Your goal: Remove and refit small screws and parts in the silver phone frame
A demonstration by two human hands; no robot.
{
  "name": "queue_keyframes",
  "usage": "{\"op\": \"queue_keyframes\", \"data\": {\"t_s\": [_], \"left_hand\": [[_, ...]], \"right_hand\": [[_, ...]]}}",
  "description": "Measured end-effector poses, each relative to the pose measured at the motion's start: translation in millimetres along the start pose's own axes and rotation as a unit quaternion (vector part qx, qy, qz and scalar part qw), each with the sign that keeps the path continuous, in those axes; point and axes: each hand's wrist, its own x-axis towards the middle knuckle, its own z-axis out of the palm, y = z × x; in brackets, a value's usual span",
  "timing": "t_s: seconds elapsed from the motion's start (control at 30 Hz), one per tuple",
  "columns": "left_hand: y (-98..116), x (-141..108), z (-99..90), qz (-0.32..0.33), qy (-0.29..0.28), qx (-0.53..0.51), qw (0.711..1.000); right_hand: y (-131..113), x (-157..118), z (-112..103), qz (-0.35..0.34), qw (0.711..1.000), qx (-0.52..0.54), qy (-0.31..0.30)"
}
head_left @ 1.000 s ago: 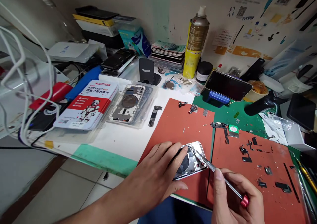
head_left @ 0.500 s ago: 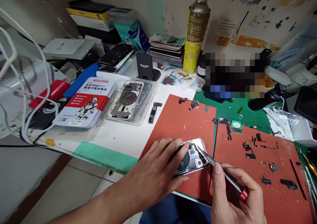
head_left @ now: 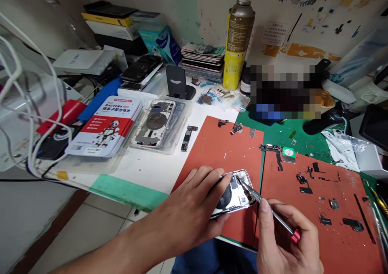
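Observation:
My left hand grips the left part of an opened phone housing, its fingers across the top and its thumb at the near edge. The housing is tilted above a red-brown mat, with its silver inside, a round black coil and camera openings showing. Held between the thumb and fingers of my right hand is a slim metal craft knife with a knurled collar and a red end. Its narrow tip touches or nearly touches the inside of the housing, near the upper edge.
Small phone parts lie scattered over the right mat. A logic board, a second phone housing on a plastic tray and a battery box are to the left. A spray can stands behind; white cables hang at far left.
The housing has tipped slightly, so its inside now reflects brighter. Both hands keep their grips, and the knife tip stays near the same spot.

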Motion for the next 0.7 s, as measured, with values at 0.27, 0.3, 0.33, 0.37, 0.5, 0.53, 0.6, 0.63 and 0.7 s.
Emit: {"op": "queue_keyframes", "data": {"t_s": [0.27, 0.3, 0.33, 0.37, 0.5, 0.53, 0.6, 0.63, 0.7], "left_hand": [[-4.8, 1.5, -10.0, -0.023, -0.048, -0.091, 0.994], [-4.9, 1.6, -10.4, -0.026, -0.049, -0.096, 0.994], [-4.8, 1.8, -10.7, -0.028, -0.051, -0.098, 0.993], [-4.8, 2.1, -11.0, -0.028, -0.052, -0.101, 0.993], [-4.4, 2.9, -12.7, -0.031, -0.057, -0.108, 0.992], [-4.3, 3.0, -13.4, -0.033, -0.056, -0.11, 0.992], [-3.9, 3.0, -14.7, -0.034, -0.05, -0.112, 0.992], [-3.7, 3.1, -15.2, -0.034, -0.05, -0.112, 0.992], [-3.4, 3.4, -15.9, -0.032, -0.047, -0.11, 0.992]], "right_hand": [[-1.0, -2.2, 0.9, -0.009, 1.0, -0.01, -0.008], [-1.1, -2.3, 1.1, -0.012, 1.0, -0.009, -0.009], [-1.1, -2.4, 1.1, -0.015, 1.0, -0.008, -0.011], [-1.1, -2.3, 1.1, -0.019, 1.0, -0.007, -0.011], [-1.6, -1.6, 1.8, -0.027, 1.0, -0.002, -0.011], [-2.1, -1.3, 2.3, -0.027, 1.0, 0.004, -0.013], [-3.6, -0.6, 3.1, -0.028, 0.999, 0.03, -0.02], [-4.4, -0.3, 3.4, -0.029, 0.998, 0.043, -0.022], [-5.9, 0.2, 3.6, -0.032, 0.998, 0.054, -0.02]]}}
